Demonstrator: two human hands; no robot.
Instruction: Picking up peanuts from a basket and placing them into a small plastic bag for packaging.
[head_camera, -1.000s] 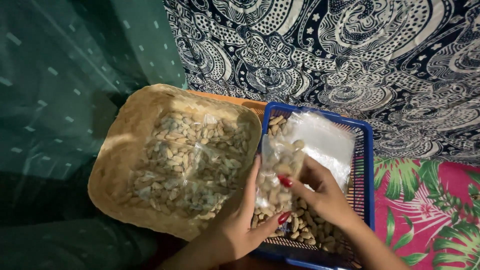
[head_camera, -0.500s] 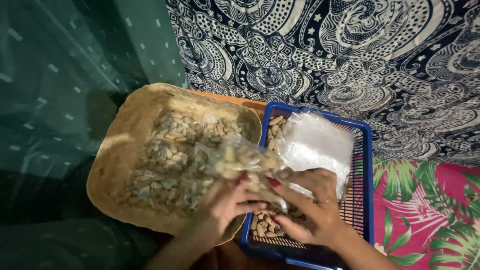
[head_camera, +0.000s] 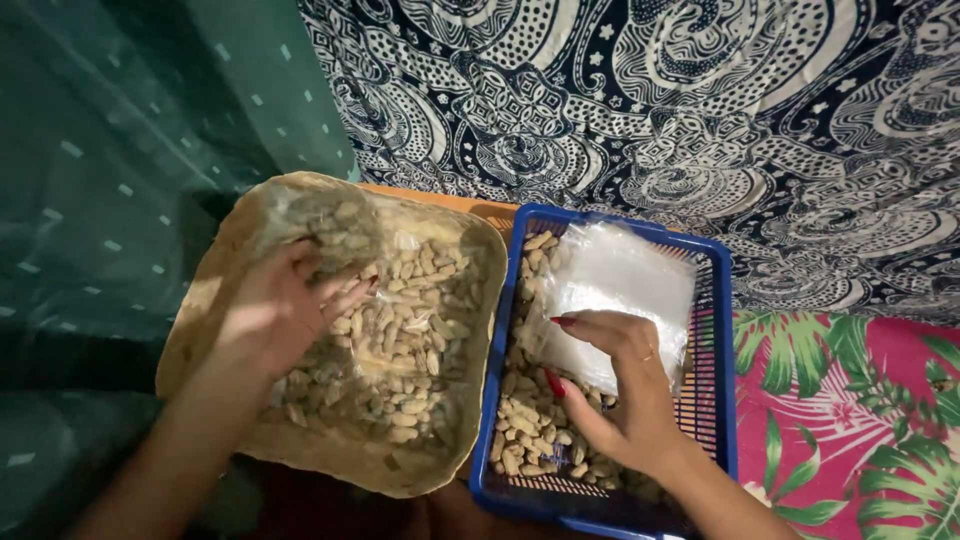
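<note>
My left hand (head_camera: 285, 305) is over the woven bamboo tray (head_camera: 215, 280) and grips a clear bag of peanuts (head_camera: 320, 220) at the tray's far left corner. Several filled peanut bags (head_camera: 400, 330) lie in that tray. My right hand (head_camera: 620, 385) is inside the blue plastic basket (head_camera: 720, 330). Its fingers are spread, with the fingertips on the near edge of a stack of empty clear bags (head_camera: 625, 275). Loose peanuts in their shells (head_camera: 525, 420) cover the basket's floor under and beside this hand.
A dark blue and white patterned cloth (head_camera: 650, 110) lies behind the basket. A pink cloth with green leaves (head_camera: 850, 420) is at the right. Green dotted fabric (head_camera: 120, 150) fills the left side. An orange edge (head_camera: 470, 205) shows between tray and basket.
The filled bag, held upright in both hands over the basket a second ago, was carried left into the woven tray by my left hand. My right hand let go and returned to the empty bags.
</note>
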